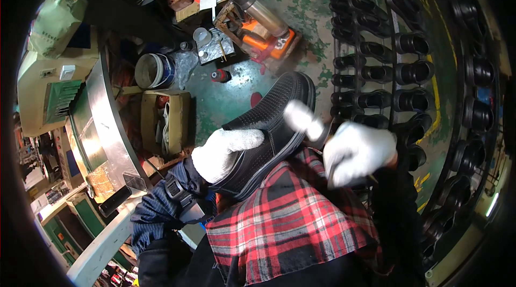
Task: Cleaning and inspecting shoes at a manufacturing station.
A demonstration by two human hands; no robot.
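A black slip-on shoe with a perforated upper is tilted over my lap, its toe pointing up and to the right. My left hand, in a white knitted glove, grips it at the opening, thumb lying over the upper. My right hand, also white-gloved, is closed to the right of the shoe. It seems to hold a tool with a white head, which is over the shoe's outer side near the sole edge. Motion blurs this tool, so its exact kind does not show.
A red plaid cloth covers my lap. On the right, racks carry several black shoes. Ahead are an orange machine with a cylinder, a small red bottle and a white bucket. A cardboard box and metal-edged bench stand left.
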